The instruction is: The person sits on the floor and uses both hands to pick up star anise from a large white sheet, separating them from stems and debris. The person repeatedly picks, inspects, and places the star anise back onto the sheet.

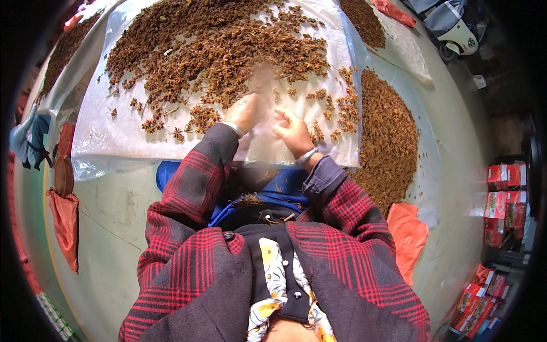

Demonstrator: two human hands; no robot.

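Note:
Dried star anise (222, 55) lies in a broad heap on a white plastic sheet (111, 145) before me. My left hand (243, 113) is at the heap's near edge, back upward, with its fingers turned away and hidden. Close to its right, my right hand (295, 132) is over the sheet with thumb and forefinger apart; no held thing shows between them. A blurred patch lies just beyond both hands. Loose star anise (348, 102) forms a small group to the right, and a little cluster (203, 119) sits left of my left hand.
A larger brown heap (389, 137) covers another sheet on the floor at right. Orange-red bags (408, 239) (64, 226) lie at both sides. A scooter (455, 30) stands at the upper right, red cartons (506, 205) at the far right. Stem bits (248, 200) lie on my blue lap covering (273, 199).

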